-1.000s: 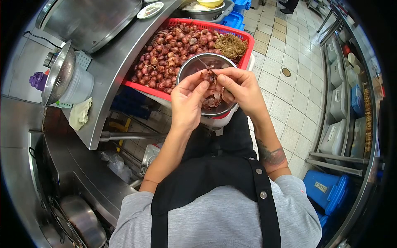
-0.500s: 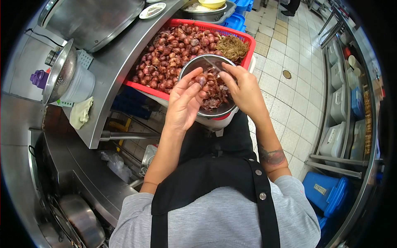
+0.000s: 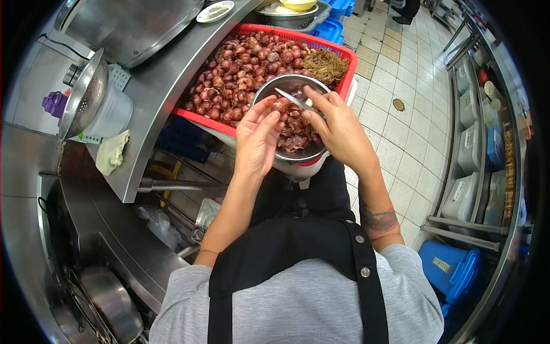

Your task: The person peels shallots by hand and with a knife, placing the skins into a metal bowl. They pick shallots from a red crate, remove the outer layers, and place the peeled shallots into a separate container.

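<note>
Over a metal bowl (image 3: 259,95), my left hand (image 3: 255,140) pinches a small red shallot (image 3: 279,105) between thumb and fingers. My right hand (image 3: 342,131) grips a small knife (image 3: 291,98), its pale blade pointing up and left, close above the shallot. A small whitish bit shows near the right fingertips. Reddish-brown skins (image 3: 297,131) lie in the bowl below both hands. Beyond the bowl, a red basket (image 3: 350,63) holds many unpeeled shallots (image 3: 243,69) and a clump of dry, stringy tops (image 3: 325,66) at its right end.
A steel counter (image 3: 163,86) runs along the left, bearing a colander (image 3: 86,97), a cloth (image 3: 112,152) and a small plate (image 3: 215,11). Shelving with lidded containers (image 3: 467,143) stands on the right beyond the tiled floor (image 3: 395,137). Another person's shoe (image 3: 401,20) shows at the top.
The knife blade has swung down and left toward the shallot. My right fingers have shifted on the handle, and my left hand has turned slightly, bringing its thumb nearer the shallot.
</note>
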A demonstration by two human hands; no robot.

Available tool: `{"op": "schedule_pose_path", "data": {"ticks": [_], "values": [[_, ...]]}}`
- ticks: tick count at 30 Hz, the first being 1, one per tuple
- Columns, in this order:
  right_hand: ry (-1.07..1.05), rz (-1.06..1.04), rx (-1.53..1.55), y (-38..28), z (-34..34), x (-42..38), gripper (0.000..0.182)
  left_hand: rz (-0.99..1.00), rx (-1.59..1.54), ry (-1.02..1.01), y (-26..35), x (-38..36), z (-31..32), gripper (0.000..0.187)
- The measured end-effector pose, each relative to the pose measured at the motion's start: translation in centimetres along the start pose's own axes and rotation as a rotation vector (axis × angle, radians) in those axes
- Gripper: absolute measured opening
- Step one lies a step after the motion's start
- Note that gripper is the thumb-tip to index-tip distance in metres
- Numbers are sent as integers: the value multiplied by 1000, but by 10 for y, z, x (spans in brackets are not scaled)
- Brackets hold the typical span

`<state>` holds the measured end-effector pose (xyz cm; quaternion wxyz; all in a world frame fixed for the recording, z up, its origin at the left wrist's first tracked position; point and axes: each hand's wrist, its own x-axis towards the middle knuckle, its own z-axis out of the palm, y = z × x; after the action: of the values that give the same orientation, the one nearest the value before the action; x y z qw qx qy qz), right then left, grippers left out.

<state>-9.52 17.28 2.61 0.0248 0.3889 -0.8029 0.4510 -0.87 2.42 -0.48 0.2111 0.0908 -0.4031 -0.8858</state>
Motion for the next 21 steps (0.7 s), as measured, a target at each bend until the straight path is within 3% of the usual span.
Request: {"op": "schedule_pose_path", "data": {"ticks": [10,13,16,21], "values": [[-46,138,440,-22,1,-5,29,83,-55,30,-6,5,4,25],[-36,103,366,-21,4,-6,29,126,-54,-52,-5,2,6,24],[40,-31,377,-18,13,-8,30,188,75,-7,-2,-1,8,25],[14,12,509,-19,14,-5,26,224,207,74,5,-9,18,27]]}}
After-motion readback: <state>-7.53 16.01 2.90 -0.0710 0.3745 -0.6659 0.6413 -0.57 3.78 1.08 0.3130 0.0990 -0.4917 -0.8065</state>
